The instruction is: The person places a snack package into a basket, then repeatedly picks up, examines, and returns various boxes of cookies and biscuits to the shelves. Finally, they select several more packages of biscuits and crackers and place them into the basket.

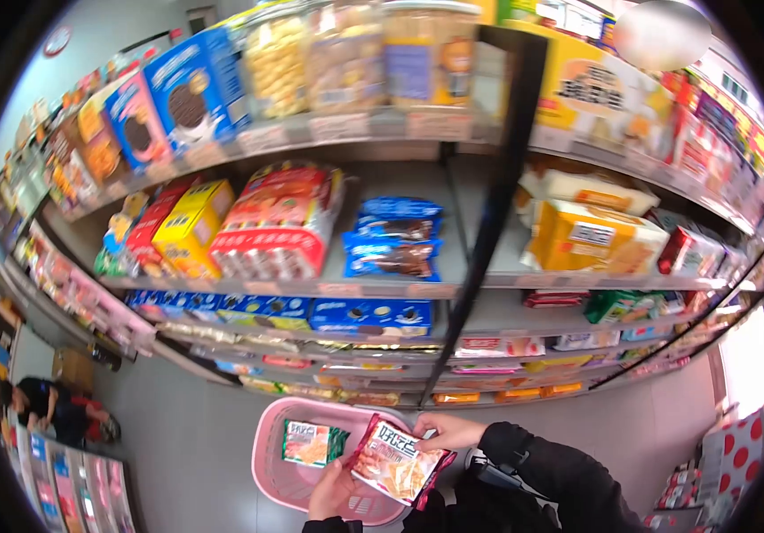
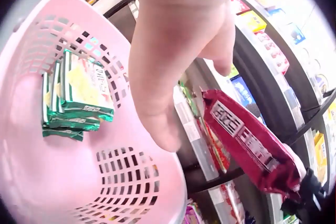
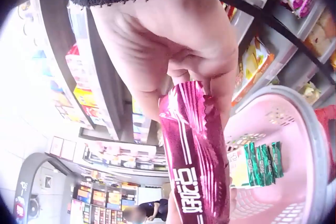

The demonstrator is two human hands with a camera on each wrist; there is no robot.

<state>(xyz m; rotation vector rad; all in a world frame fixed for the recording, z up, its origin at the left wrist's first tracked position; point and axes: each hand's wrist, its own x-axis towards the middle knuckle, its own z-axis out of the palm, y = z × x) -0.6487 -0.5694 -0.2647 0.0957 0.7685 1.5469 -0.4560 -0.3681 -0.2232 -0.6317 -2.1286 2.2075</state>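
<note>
My right hand [image 1: 453,433] grips a dark red biscuit packet [image 1: 397,462] by its right side, over the front of the pink basket [image 1: 262,444]. In the right wrist view, fingers and thumb pinch the crimped end of the packet [image 3: 191,155]. Close to the packet's left edge is my left hand [image 1: 333,489]; in the left wrist view this hand [image 2: 173,61] has its thumb and fingers apart, with a gap between them and the red packet [image 2: 249,140]. Several green biscuit packets [image 2: 86,87] lie stacked against the wall inside the basket [image 2: 37,171].
Shelves ahead carry red multipacks [image 1: 280,222], blue packets [image 1: 393,238], yellow packs [image 1: 591,235] and clear jars [image 1: 346,62]. A black upright post [image 1: 497,195] divides the shelving. At the lower left, another person [image 1: 53,409] sits near a low display rack [image 1: 71,484].
</note>
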